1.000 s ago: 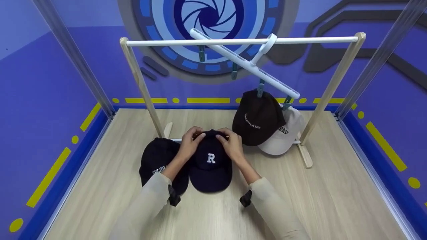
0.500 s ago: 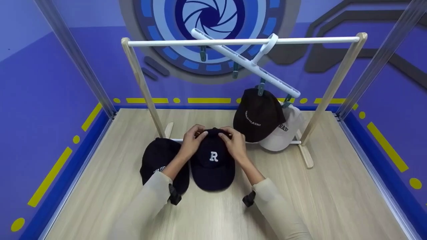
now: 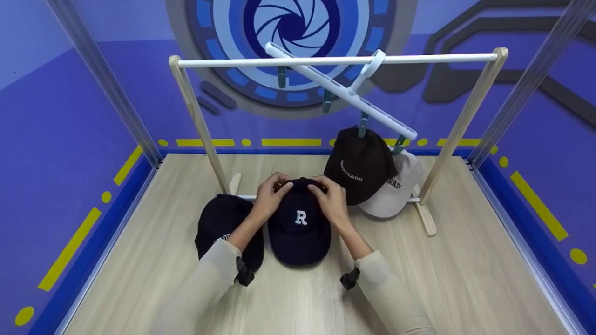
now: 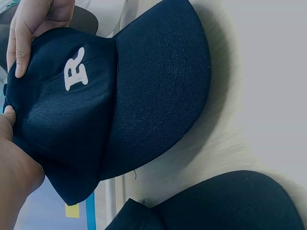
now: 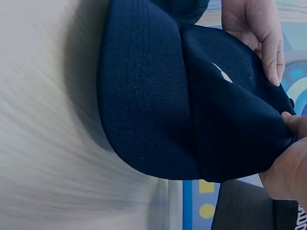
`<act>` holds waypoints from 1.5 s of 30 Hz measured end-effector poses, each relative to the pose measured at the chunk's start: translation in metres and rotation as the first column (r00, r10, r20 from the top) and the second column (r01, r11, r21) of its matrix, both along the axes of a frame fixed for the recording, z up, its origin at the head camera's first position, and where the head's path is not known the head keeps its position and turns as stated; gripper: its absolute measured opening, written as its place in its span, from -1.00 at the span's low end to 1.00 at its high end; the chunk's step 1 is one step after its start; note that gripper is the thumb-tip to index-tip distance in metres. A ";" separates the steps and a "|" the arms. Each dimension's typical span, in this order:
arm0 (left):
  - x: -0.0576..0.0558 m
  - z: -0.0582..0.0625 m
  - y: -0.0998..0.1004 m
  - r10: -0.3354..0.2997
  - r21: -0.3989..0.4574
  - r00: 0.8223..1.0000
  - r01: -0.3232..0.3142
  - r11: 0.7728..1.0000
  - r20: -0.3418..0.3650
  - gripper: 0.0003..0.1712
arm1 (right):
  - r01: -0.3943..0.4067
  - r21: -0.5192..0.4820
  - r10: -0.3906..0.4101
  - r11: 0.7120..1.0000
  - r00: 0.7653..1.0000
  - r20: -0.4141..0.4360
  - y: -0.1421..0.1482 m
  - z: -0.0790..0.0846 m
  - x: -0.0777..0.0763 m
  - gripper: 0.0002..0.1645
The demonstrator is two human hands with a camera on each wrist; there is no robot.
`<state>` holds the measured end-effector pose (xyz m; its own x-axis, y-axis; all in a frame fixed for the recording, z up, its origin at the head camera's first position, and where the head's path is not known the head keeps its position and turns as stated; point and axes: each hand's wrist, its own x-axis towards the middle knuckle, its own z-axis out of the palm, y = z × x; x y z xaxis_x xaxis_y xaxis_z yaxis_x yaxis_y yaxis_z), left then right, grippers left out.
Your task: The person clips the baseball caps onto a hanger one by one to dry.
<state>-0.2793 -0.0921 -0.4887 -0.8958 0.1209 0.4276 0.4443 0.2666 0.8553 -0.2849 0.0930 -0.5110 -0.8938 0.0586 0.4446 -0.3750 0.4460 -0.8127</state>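
Note:
A navy baseball cap (image 3: 299, 242) with a white letter R faces me in the middle, brim toward me. My left hand (image 3: 271, 197) pinches the upper left of its crown, thumb in front and fingers behind. The right hand (image 3: 331, 200) pinches the upper right in the same way. In the left wrist view the cap's brim (image 4: 163, 91) stands above the table with a shadow beside it. In the right wrist view both thumbs press the crown (image 5: 235, 129). The fingertips behind the cap are hidden. Left of it lies another dark cap (image 3: 214, 218), partly under my left forearm.
A wooden rack (image 3: 470, 116) with a white rail (image 3: 233, 62) stands behind. A white clip hanger (image 3: 321, 81) hangs slanted from it. Its right clips hold a brown cap (image 3: 358, 172) and a light cap (image 3: 391, 195); two left clips (image 3: 281, 77) hang without caps.
Both hands have shifted slightly to the right with the navy R cap between them. The dark cap at the left and the hanging caps stay about where they were.

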 end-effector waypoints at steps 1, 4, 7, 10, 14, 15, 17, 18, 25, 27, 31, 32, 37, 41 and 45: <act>0.000 0.000 0.000 0.002 -0.002 1.000 -0.002 1.000 -0.003 -0.84 | -0.001 0.001 0.001 1.000 1.000 -0.003 0.000 0.001 0.000 -0.89; 0.001 0.002 0.001 0.010 -0.004 1.000 -0.010 1.000 -0.011 -0.83 | -0.005 -0.002 0.005 1.000 1.000 -0.007 0.002 0.003 0.001 -0.88; 0.002 0.003 0.003 0.011 0.002 1.000 -0.011 1.000 -0.014 -0.82 | -0.003 -0.001 0.003 1.000 1.000 -0.010 0.003 0.005 0.001 -0.88; 0.002 0.006 0.004 0.012 0.002 1.000 -0.012 1.000 -0.020 -0.82 | 0.004 0.001 -0.004 1.000 1.000 -0.014 0.004 0.006 0.001 -0.89; 0.002 0.009 0.005 0.019 -0.006 0.999 -0.020 1.000 -0.034 -0.83 | 0.002 -0.008 -0.003 1.000 1.000 -0.016 0.005 0.009 0.001 -0.89; 0.002 0.009 0.006 0.021 -0.008 0.999 -0.021 1.000 -0.038 -0.83 | 0.003 -0.011 -0.003 1.000 1.000 -0.017 0.006 0.009 0.001 -0.89; 0.001 0.011 0.007 0.019 -0.011 0.999 -0.019 1.000 -0.042 -0.84 | 0.003 -0.018 -0.003 1.000 1.000 -0.020 0.006 0.011 0.001 -0.89; 0.001 0.011 0.007 0.018 -0.013 0.999 -0.018 1.000 -0.045 -0.84 | 0.005 -0.019 -0.006 1.000 1.000 -0.023 0.007 0.012 0.001 -0.89; -0.003 0.020 0.010 0.006 -0.011 0.999 -0.006 1.000 -0.041 -0.84 | 0.023 -0.024 -0.024 0.999 0.999 -0.044 0.009 0.018 0.000 -0.90; -0.002 0.023 0.010 0.008 -0.013 0.999 -0.009 1.000 -0.034 -0.85 | 0.021 -0.026 -0.022 0.999 0.999 -0.047 0.009 0.019 0.000 -0.90; -0.001 0.028 0.010 0.012 -0.027 0.999 -0.013 1.000 -0.048 -0.86 | 0.018 -0.032 -0.020 0.999 0.999 -0.047 0.009 0.022 0.000 -0.89; -0.001 0.029 0.010 0.010 -0.031 0.998 -0.012 0.999 -0.056 -0.86 | 0.016 -0.038 -0.018 0.999 0.999 -0.045 0.009 0.023 0.001 -0.89; -0.006 0.031 0.009 0.002 -0.034 0.996 -0.005 0.999 -0.086 -0.84 | 0.012 -0.064 -0.015 0.998 0.999 -0.045 0.009 0.029 0.001 -0.89; -0.019 0.019 0.009 0.014 -0.023 0.996 -0.016 1.000 -0.089 -0.85 | 0.008 -0.059 -0.011 0.998 0.999 -0.047 0.010 0.031 0.000 -0.88; -0.028 0.012 0.008 0.016 -0.028 0.996 -0.019 0.999 -0.085 -0.85 | 0.001 -0.056 -0.004 0.998 0.998 -0.060 0.011 0.032 -0.001 -0.89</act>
